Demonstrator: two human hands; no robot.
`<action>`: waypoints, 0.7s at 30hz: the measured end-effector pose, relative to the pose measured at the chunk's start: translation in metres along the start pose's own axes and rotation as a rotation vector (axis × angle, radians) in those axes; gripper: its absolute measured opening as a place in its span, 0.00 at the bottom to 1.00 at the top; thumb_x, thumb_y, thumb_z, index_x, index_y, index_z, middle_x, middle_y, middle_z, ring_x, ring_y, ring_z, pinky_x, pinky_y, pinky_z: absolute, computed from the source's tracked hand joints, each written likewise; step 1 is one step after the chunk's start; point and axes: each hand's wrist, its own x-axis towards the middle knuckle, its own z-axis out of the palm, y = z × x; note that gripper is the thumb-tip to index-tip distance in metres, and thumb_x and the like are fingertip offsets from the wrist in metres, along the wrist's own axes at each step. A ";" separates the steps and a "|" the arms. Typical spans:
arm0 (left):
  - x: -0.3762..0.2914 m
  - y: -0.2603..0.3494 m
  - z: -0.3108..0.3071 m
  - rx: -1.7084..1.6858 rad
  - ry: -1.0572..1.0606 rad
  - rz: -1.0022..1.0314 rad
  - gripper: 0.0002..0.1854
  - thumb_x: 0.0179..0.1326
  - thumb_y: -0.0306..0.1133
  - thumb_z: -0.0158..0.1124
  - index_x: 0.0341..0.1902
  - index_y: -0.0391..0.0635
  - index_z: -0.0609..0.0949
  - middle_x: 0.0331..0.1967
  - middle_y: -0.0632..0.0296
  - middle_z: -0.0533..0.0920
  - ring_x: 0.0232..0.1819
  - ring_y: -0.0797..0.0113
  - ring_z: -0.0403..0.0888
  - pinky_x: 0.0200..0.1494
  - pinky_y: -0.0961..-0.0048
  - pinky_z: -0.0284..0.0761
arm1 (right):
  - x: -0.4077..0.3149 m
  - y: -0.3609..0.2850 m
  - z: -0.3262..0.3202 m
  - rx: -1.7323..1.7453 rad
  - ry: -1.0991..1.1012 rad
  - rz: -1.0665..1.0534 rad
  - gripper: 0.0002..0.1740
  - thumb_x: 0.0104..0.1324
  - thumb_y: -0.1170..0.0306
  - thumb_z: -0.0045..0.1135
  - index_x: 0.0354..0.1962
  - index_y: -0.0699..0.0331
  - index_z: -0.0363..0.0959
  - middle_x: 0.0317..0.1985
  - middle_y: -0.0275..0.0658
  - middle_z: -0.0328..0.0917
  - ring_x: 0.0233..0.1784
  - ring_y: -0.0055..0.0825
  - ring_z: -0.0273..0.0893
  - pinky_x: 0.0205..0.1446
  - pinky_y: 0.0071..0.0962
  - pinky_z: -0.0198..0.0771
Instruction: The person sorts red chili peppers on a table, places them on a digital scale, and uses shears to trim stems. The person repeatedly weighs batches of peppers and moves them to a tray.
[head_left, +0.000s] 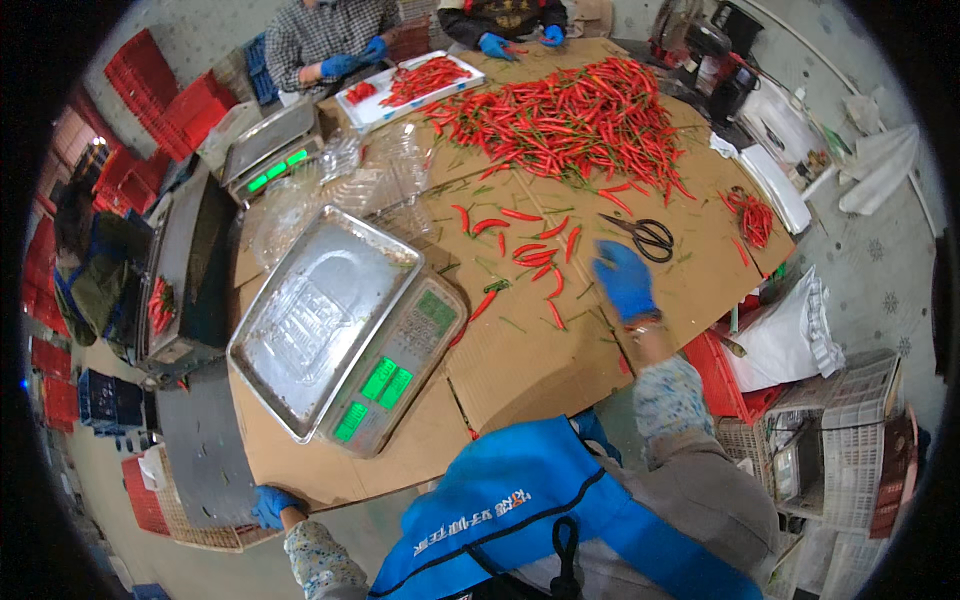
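My right hand (625, 281), in a blue glove, is over the cardboard-covered table (540, 367) with nothing visible in it. Just beyond it lies a pair of dark-handled scissors (651, 238). Left of that hand, several loose red chili peppers (534, 259) are scattered among green stems. My left hand (274, 506), also gloved in blue, is at the table's near left corner. Whether its fingers grip the edge is not clear. Between my hands and to the left stands a digital scale (390, 375) with a bare metal pan (326, 322) and lit green displays.
A large heap of red chilies (577, 124) covers the far side. Clear plastic boxes (375, 184) lie beyond the scale, near a second scale (270, 146). A white tray (412, 86) holds chilies before two gloved people. Crates (847, 442) stand at right.
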 end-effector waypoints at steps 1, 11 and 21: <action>0.007 -0.004 0.005 -0.044 -0.023 0.017 0.40 0.57 0.64 0.47 0.62 0.43 0.66 0.61 0.38 0.64 0.55 0.42 0.71 0.53 0.53 0.71 | -0.010 0.031 -0.032 -0.163 -0.050 0.196 0.19 0.57 0.65 0.58 0.46 0.63 0.75 0.44 0.48 0.78 0.47 0.43 0.76 0.51 0.37 0.70; -0.065 0.000 -0.090 -0.666 -0.036 0.631 0.20 0.67 0.38 0.44 0.56 0.40 0.75 0.51 0.56 0.77 0.47 0.61 0.74 0.51 0.65 0.69 | 0.018 0.148 -0.069 -0.475 -0.003 0.071 0.23 0.54 0.71 0.55 0.51 0.60 0.71 0.46 0.48 0.76 0.50 0.45 0.73 0.53 0.40 0.68; -0.436 0.097 -0.045 -0.354 -0.768 1.634 0.17 0.60 0.27 0.56 0.55 0.45 0.76 0.51 0.53 0.77 0.45 0.55 0.80 0.39 0.69 0.77 | 0.094 0.179 -0.044 -0.475 -0.222 -0.069 0.25 0.52 0.77 0.53 0.51 0.61 0.71 0.48 0.50 0.74 0.47 0.47 0.74 0.51 0.39 0.71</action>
